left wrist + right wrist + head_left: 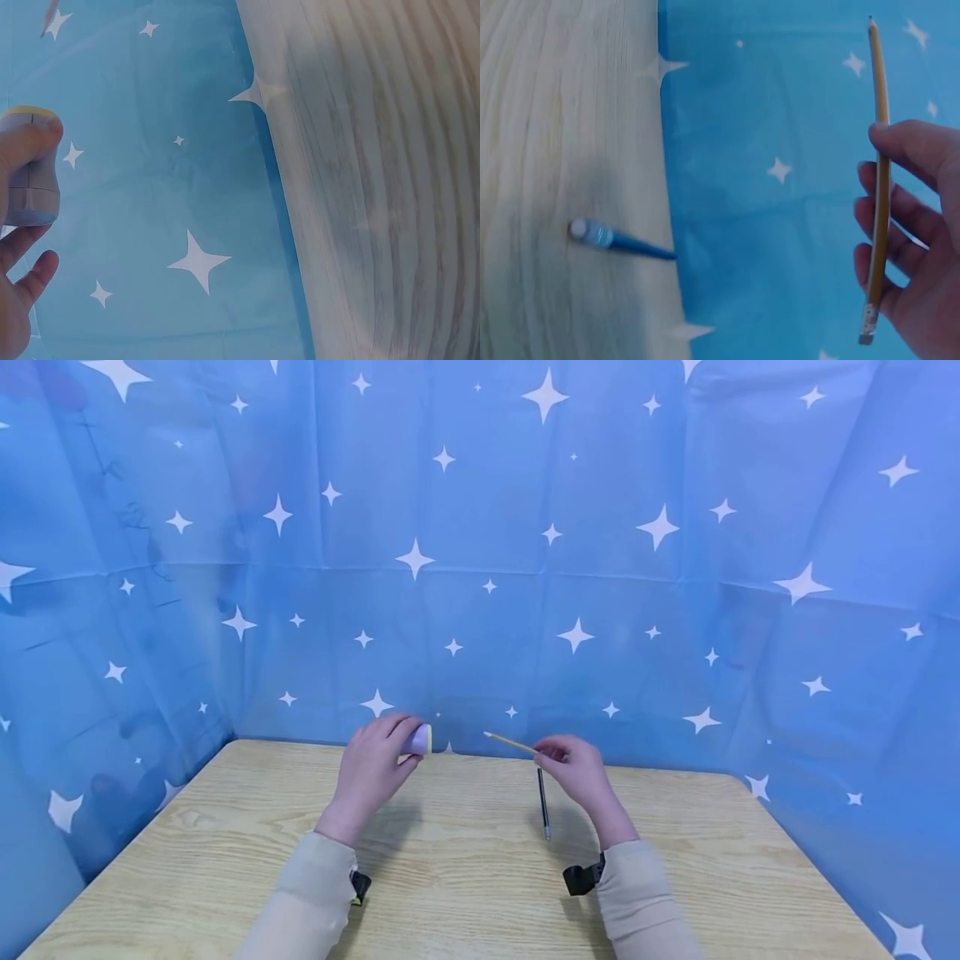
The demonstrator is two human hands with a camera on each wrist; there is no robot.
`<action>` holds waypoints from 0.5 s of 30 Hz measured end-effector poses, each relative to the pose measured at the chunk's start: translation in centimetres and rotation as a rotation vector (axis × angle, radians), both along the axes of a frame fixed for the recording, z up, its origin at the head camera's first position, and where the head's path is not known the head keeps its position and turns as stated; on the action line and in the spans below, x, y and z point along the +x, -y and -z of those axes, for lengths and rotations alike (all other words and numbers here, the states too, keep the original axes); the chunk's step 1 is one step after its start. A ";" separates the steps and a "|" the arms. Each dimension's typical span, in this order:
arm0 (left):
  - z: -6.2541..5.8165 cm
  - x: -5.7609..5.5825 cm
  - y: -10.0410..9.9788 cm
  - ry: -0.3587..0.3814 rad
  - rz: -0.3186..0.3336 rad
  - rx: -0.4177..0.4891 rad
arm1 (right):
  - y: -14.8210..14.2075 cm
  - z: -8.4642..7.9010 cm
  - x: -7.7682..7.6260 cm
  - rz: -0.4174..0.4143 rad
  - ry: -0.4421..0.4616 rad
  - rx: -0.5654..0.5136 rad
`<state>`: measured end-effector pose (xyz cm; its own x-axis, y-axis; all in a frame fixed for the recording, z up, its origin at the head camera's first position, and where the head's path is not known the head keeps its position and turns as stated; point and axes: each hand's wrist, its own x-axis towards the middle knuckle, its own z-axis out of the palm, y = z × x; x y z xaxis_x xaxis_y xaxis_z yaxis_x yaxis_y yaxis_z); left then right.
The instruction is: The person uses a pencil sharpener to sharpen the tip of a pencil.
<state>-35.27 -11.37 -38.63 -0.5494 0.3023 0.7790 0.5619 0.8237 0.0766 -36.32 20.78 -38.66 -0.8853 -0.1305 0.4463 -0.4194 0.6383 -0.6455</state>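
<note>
My left hand (372,760) grips a small lavender pencil sharpener (417,741) with a yellow end, held above the far part of the table. The left wrist view shows the thumb across the lavender body of this sharpener (34,180). My right hand (577,768) pinches a yellow pencil (512,742), its sharpened tip pointing left toward the sharpener with a gap between them. In the right wrist view the pencil's eraser end (868,324) extends below the fingers. A dark pencil (543,806) with a pale eraser lies on the table, beneath and slightly left of the right hand.
The wood-grain table (465,877) ends at a blue curtain (480,610) with white stars, which hangs behind it and along both sides. Black cameras, such as this one (582,878), sit at both wrists by the light sleeves.
</note>
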 end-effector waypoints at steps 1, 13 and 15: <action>0.0 0.0 -0.1 0.001 0.001 -0.004 | 0.3 -0.2 0.1 -0.007 -0.019 0.012; 0.0 0.3 -0.6 0.007 0.040 -0.029 | 2.8 -1.0 1.5 -0.040 -0.134 0.111; 0.0 0.3 -0.7 -0.001 0.048 -0.032 | 3.0 -0.9 1.5 -0.045 -0.145 0.118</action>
